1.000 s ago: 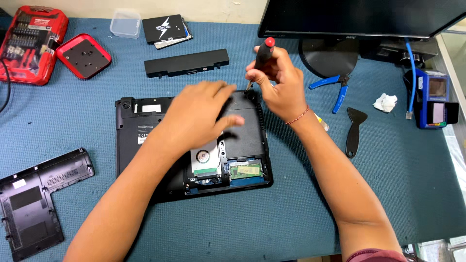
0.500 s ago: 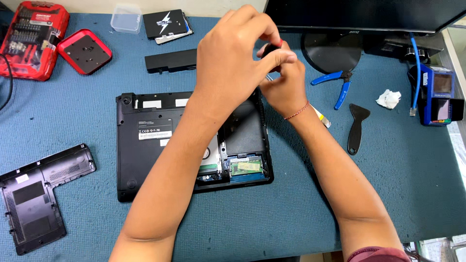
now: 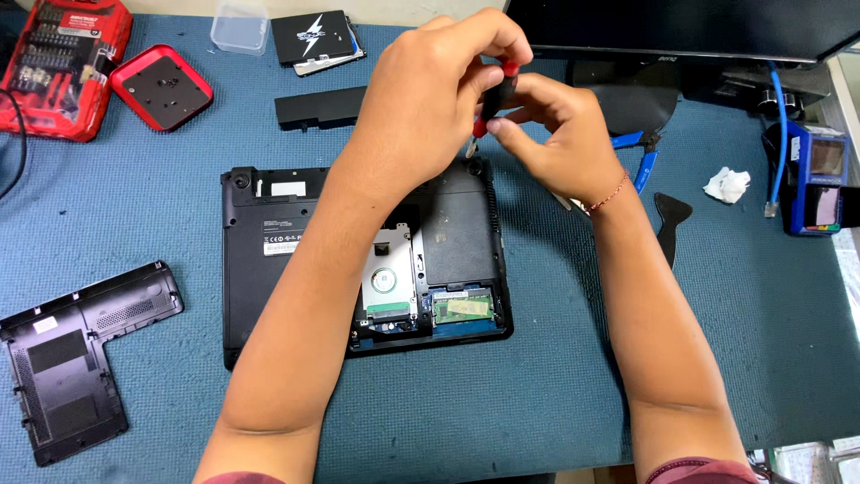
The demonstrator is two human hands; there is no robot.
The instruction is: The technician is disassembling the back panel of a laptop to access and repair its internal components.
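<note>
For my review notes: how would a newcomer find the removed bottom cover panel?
Start at the open laptop lying upside down mid-table. Look left and toward the near edge: the cover panel lies alone on the blue mat. It is flat, black, stepped in outline, with vent grilles, unlike the red cases further back.

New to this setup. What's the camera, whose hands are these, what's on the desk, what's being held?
There is one view, from a camera worn on the person's head and looking down, so both arms are that person's own. No robot here.

The left hand and right hand meet above the desk, both gripping a small black-and-red screwdriver.

Below them, on the blue desk mat, lies a black laptop turned bottom-up, with its drive and memory bays exposed. Its removed bottom cover lies to the left. Further back are a red bit set, a red tray, a long black battery and a boxed drive. To the right are blue pliers, a black pry tool and a monitor stand.
</note>
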